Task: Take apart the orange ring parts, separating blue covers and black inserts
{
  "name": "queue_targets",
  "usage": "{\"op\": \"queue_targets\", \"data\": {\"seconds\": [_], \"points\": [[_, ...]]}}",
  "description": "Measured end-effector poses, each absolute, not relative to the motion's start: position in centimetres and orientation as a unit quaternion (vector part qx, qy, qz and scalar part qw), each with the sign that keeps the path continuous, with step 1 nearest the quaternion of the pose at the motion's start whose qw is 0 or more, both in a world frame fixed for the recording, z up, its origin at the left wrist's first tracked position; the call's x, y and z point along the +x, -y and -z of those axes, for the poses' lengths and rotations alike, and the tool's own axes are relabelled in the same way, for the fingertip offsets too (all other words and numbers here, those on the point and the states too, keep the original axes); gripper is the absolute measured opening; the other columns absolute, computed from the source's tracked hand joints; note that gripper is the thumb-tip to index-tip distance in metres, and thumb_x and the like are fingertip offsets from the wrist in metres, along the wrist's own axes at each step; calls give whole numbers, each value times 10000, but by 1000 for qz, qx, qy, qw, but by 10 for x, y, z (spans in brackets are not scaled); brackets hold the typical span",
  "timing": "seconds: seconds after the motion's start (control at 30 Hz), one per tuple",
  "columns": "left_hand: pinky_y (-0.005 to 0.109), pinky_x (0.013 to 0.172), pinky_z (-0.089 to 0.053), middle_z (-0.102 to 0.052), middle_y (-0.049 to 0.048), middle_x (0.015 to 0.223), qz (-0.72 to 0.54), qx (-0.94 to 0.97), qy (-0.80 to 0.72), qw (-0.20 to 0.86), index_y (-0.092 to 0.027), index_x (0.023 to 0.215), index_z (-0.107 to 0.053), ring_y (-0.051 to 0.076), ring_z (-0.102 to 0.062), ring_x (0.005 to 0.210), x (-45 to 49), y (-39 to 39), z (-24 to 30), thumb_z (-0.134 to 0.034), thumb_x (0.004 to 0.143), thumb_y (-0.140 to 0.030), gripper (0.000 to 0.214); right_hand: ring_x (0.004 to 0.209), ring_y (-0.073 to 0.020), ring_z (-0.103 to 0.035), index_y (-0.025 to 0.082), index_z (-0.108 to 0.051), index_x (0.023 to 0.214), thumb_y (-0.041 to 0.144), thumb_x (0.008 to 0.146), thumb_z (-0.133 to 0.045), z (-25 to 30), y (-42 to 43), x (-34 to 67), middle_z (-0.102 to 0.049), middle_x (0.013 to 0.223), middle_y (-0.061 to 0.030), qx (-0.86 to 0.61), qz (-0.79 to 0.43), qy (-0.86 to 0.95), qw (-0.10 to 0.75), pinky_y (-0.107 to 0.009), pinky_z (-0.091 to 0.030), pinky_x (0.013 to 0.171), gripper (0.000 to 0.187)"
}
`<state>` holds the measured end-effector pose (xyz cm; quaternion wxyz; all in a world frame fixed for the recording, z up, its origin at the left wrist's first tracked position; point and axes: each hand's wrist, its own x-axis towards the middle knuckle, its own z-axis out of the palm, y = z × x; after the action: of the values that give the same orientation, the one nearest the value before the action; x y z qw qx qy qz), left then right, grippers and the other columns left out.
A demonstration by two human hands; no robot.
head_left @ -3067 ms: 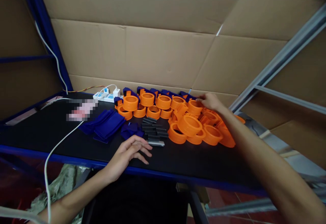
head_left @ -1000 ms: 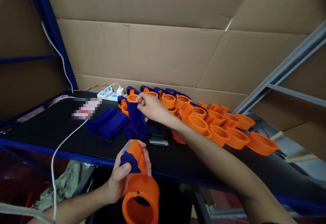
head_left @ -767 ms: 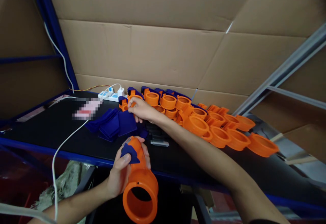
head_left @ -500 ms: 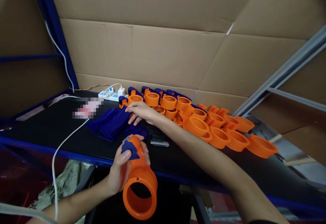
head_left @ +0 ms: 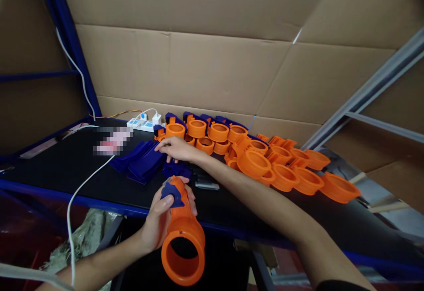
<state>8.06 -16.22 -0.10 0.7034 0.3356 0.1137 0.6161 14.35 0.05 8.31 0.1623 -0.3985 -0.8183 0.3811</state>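
We record the left hand point(head_left: 158, 224) closed around an orange sleeve point(head_left: 183, 238), held off the table point(head_left: 59, 171) in front of its near edge and down-left of the pile of orange rings point(head_left: 253, 162). The wide open mouth faces the camera. The thumb presses a small blue wedge point(head_left: 169, 193) against the sleeve's narrow far end. The right hand point(head_left: 175, 149) lies palm down with fingers stretched out and pinches nothing. Its fingertips rest at the right edge of the blue sheets point(head_left: 141, 164), just left of the pile. In our judgement the sleeve is light, rigid moulded plastic, smooth enough to slip. It is best gripped around the narrow neck, as it is now, and not by the thin rim. The wedge looks small and loose, so it depends on steady thumb pressure. The sheets appear thin and stacked, and we judge they would slide over one another, so they are best lifted by an edge. Grey strips point(head_left: 206, 184) lie just left of the pile's near side, close under the right forearm. A power strip point(head_left: 143, 124) sits left of the pile's far end, against the cardboard wall point(head_left: 205, 70). A white cable point(head_left: 86, 178) runs well left of the pile and drops over the table's near edge. A metal rail point(head_left: 367, 90) rises to the right of the pile. Open room remains on the near strip of table in front of the pile and on the bare surface well to its left. Toward the wall there is little margin.
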Motion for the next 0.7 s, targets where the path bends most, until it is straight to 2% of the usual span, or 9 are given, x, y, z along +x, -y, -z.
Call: {"op": "queue_targets", "data": {"seconds": [0.07,0.13,0.2,0.33,0.47,0.53,0.6,0.7], "points": [[378,724,-518,-630,105,1035,-613,327,-115,710,-182,1180,-569,244,-646,834,81,163,1,-582,842,-363,383,520,-75,-587,221,-746,1047,194,882,-600,-87,2,146,-686,710,7,-396,-352,832,162,-155,-431,476,222],[372,722,-518,-633,95,1012,-612,313,-119,716,-186,1205,-565,236,-646,818,81,163,0,-597,837,-359,408,546,-80,-585,234,-739,1096,221,872,-635,-91,5,147,-694,730,9,-393,-328,843,168,-180,-463,558,247],[365,719,-519,-636,84,987,-616,292,-124,721,-195,1255,-545,227,-643,804,80,163,-4,-605,839,-381,460,604,-86,-602,244,-723,1141,221,880,-632,-96,10,149,-720,853,-4,-389,-312,849,177,-206,-486,646,277],[357,689,-527,-652,90,976,-626,230,-136,732,-193,1330,-507,223,-644,780,77,159,-14,-540,872,-546,579,778,-122,-646,229,-684,1209,208,954,-521,-110,22,161,-717,1030,-39,-360,-248,874,213,-261,-492,787,303],[299,579,-520,-683,99,952,-636,205,-182,722,-168,1299,-544,217,-664,749,72,150,-17,-536,904,-533,538,1044,-156,-620,221,-650,1219,273,1005,-448,-126,48,195,-665,1203,-52,-243,-141,925,258,-295,-454,928,299],[282,580,-520,-702,106,944,-638,198,-198,717,-139,1214,-595,200,-669,730,72,147,-15,-566,905,-506,481,1069,-162,-612,229,-637,1218,358,997,-474,-129,64,213,-651,1218,-58,-189,-87,950,234,-278,-462,902,303],[273,622,-525,-717,86,920,-647,191,-207,709,-145,1126,-624,180,-673,725,73,145,-14,-613,895,-452,384,1016,-173,-630,223,-633,1205,432,975,-505,-126,78,225,-658,1177,-73,-170,-25,966,194,-263,-478,809,337],[272,645,-521,-710,45,784,-648,207,-229,696,-152,941,-621,159,-663,667,75,146,-14,-647,881,-414,270,916,-190,-647,180,-628,1193,453,981,-480,-116,90,231,-678,1079,-92,-189,80,965,164,-274,-460,679,375]]}}
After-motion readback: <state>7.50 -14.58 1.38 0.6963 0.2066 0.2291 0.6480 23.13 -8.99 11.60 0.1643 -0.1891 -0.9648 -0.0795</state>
